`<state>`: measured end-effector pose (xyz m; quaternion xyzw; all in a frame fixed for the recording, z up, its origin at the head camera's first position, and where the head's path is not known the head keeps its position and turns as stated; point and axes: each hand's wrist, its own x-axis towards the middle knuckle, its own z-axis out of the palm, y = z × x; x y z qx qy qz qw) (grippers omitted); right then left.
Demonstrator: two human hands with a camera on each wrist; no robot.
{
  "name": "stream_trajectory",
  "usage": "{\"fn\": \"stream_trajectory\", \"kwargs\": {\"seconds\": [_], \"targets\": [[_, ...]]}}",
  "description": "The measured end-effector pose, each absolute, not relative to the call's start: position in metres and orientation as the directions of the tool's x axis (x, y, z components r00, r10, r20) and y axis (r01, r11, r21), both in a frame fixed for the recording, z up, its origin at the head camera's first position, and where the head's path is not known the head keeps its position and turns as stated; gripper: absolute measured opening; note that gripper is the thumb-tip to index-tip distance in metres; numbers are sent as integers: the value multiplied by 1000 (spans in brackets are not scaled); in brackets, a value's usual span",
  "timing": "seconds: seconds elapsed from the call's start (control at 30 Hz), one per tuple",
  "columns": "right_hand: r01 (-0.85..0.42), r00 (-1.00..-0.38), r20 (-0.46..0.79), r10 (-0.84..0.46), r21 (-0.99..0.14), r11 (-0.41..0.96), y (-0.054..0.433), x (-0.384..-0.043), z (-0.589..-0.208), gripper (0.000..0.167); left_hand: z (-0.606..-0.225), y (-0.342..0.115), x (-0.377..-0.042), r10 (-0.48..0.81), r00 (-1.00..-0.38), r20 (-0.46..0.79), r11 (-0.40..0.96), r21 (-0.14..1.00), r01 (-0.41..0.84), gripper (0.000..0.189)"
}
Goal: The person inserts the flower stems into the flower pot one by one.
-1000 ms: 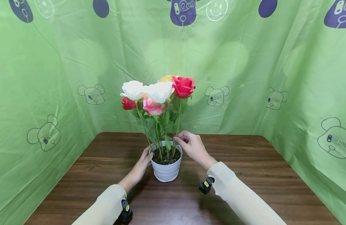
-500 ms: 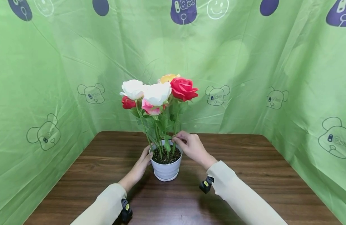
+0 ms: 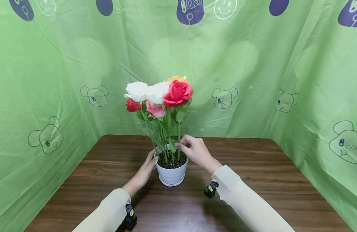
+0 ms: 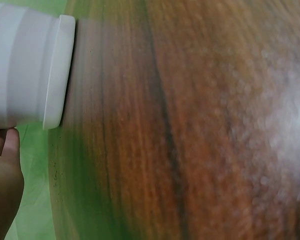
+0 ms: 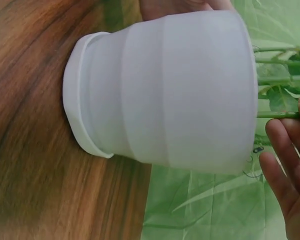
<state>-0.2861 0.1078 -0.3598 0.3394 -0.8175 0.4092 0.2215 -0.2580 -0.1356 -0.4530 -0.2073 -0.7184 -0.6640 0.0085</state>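
Note:
A white flowerpot (image 3: 171, 176) with dark soil (image 3: 171, 163) stands upright on its saucer (image 3: 171, 184). My left hand (image 3: 145, 169) holds the pot's left side, the thumb at the rim and the other fingers partly hidden behind it. On the right, above the rim, my right hand (image 3: 197, 153) pinches the green stem (image 5: 277, 115) of a large red rose (image 3: 178, 93) between thumb and fingers. That rose now overlaps a white flower (image 3: 158, 92). Around it are another white flower (image 3: 137, 91), a pink one (image 3: 156, 109), a yellow one (image 3: 177, 79) and a smaller red one (image 3: 132, 105).
The pot stands on a brown wooden table (image 3: 109, 167) whose far edge lies behind it. A green printed cloth (image 3: 239, 64) encloses the back and both sides. Black wrist cameras hang at the left sleeve (image 3: 111, 206) and the right sleeve (image 3: 242, 193).
The large red rose first shifts slightly right, then swings left in front of the white flower as its stem turns in my right fingers. My left hand and the pot stay in place.

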Motion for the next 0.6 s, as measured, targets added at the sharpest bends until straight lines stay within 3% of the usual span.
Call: {"fn": "stream_trajectory", "kwargs": {"seconds": [0.17, 0.4, 0.6], "targets": [[-739, -667, 640, -381, -506, 445, 102, -287, -362, 21, -453, -135, -259, 284, -917, 279, 47, 952, 304, 51], [-736, -670, 643, -372, -511, 444, 99, -289, -365, 16, -453, -136, -258, 286, -916, 282, 45, 951, 307, 51], [-784, -607, 689, -396, -437, 441, 100, -290, -369, 10, -453, -135, -258, 280, -914, 295, 50, 946, 320, 51]]}}
